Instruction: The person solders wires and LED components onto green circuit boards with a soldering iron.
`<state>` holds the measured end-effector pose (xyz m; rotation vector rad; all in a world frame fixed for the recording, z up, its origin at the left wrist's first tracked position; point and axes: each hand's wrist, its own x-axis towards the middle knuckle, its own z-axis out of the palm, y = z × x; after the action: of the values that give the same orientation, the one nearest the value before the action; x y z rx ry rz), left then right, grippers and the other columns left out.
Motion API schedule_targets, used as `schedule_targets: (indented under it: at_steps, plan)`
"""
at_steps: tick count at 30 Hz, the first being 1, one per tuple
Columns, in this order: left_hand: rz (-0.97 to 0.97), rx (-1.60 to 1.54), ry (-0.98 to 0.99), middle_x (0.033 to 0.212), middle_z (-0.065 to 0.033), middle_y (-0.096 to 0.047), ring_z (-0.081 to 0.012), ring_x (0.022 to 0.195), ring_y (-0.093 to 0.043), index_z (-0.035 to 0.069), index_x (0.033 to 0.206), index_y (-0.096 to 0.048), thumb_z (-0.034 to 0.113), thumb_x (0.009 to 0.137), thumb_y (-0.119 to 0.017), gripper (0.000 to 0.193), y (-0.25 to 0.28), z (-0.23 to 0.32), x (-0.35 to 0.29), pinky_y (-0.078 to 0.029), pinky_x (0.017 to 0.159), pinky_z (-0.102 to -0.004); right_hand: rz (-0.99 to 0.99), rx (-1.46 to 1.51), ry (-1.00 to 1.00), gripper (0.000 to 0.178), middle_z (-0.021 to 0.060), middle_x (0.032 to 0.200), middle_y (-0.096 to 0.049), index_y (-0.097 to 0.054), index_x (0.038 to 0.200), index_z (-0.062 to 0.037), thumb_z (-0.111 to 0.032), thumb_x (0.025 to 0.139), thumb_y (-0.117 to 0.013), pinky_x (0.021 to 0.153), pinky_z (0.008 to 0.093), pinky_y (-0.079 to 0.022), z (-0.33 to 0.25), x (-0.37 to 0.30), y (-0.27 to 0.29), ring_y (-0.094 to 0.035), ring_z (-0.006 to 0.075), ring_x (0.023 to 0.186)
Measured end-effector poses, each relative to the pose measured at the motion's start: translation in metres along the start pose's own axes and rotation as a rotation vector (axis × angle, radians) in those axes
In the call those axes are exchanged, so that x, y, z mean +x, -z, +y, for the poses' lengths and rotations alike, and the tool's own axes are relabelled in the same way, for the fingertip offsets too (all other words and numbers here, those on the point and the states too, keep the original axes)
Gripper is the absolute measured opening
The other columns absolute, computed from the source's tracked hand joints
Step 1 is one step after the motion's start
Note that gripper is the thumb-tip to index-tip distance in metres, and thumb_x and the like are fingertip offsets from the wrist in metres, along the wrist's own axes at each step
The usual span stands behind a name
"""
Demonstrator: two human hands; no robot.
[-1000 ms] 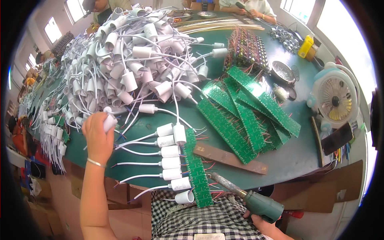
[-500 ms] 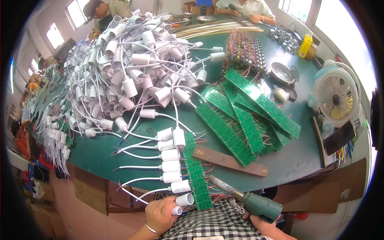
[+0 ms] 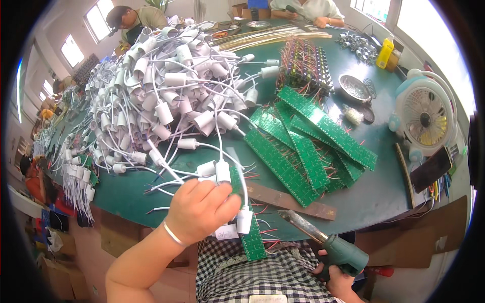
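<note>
My left hand [image 3: 202, 207] is closed over the row at the table's near edge. Its fingertips close against the blurred white cord of a lamp holder [image 3: 244, 221], which lies against a narrow green circuit board [image 3: 253, 246]. Beside that board another lamp holder [image 3: 226, 232] shows partly under my hand; the rest of the row is mostly hidden. My right hand [image 3: 336, 278] grips the dark green body of a soldering gun [image 3: 346, 255]. The gun's metal barrel points up and left, its tip apart from the board.
A heap of white lamp holders [image 3: 164, 112] covers the left. Stacked green circuit boards [image 3: 288, 159] lie right of centre, by a brown bar [image 3: 308, 206]. A metal dish [image 3: 355, 90] and a fan [image 3: 424, 116] stand right. Other people work across the table.
My left hand has moved up and forward from the row's near end, where it held two lamp holders. The soldering gun has shifted slightly right, and its tip has drawn away from the board.
</note>
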<state>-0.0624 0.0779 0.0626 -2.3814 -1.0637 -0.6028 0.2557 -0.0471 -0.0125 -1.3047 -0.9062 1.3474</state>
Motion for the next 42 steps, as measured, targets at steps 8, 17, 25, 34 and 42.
schedule_targets:
  at_steps: [8, 17, 25, 34, 42]
  plan:
    - [-0.269, -0.376, 0.354, 0.094, -0.005, -0.054, -0.0236, 0.074, -0.054, 0.012, 0.105, -0.059, 0.023, 0.074, -0.072, 0.035, 0.062, 0.055, -0.027, -0.043, 0.063, -0.0356, -0.055, 0.037, -0.005, 0.042, 0.0148, 0.106, -0.063, -0.053, 0.114, 0.0046, -0.018, 0.08, -0.058, 0.045, 0.0272, -0.046, 0.0, -0.002, 0.014, -0.063, 0.0195, 0.066]
    - [-0.285, -0.577, 0.706, 0.078, -0.0078, -0.062, -0.0282, 0.067, -0.06, 0.007, 0.085, -0.061, 0.01, 0.075, -0.067, 0.012, 0.01, 0.106, -0.074, -0.047, 0.059, -0.038, -0.3, -0.287, -0.089, 0.036, 0.0039, 0.084, -0.065, -0.058, 0.112, -0.0017, -0.012, 0.078, -0.055, 0.063, 0.0247, -0.046, -0.003, -0.008, 0.017, -0.058, 0.0105, 0.072]
    - [-0.103, -0.58, 0.68, 0.08, -0.0036, -0.062, -0.0251, 0.066, -0.059, 0.011, 0.084, -0.062, 0.01, 0.075, -0.065, 0.01, 0.006, 0.099, -0.075, -0.043, 0.058, -0.0377, -0.368, -0.388, -0.151, 0.038, 0.0069, 0.083, -0.066, -0.058, 0.112, 0.0003, -0.018, 0.079, -0.062, 0.061, 0.0261, -0.046, -0.014, -0.005, 0.019, -0.058, 0.0108, 0.07]
    - [-0.209, -0.453, 0.719, 0.086, 0.0002, -0.061, -0.0186, 0.075, -0.056, 0.014, 0.085, -0.063, 0.01, 0.07, -0.067, 0.016, 0.008, 0.106, -0.067, -0.033, 0.076, -0.0359, -0.398, -0.287, 0.016, 0.038, 0.0116, 0.081, -0.064, -0.055, 0.11, 0.0043, -0.008, 0.075, -0.063, 0.072, 0.0319, -0.049, -0.004, -0.004, 0.02, -0.061, 0.0184, 0.074]
    - [-0.181, -0.377, 0.756, 0.119, -0.0088, -0.05, -0.0368, 0.114, -0.038, 0.013, 0.074, -0.064, 0.012, 0.064, -0.07, 0.011, 0.003, 0.107, -0.069, -0.025, 0.095, -0.0488, -0.384, -0.381, -0.008, 0.032, 0.0102, 0.085, -0.064, -0.056, 0.11, 0.0032, -0.002, 0.079, -0.062, 0.07, 0.0315, -0.05, -0.009, -0.009, 0.02, -0.063, 0.0168, 0.075]
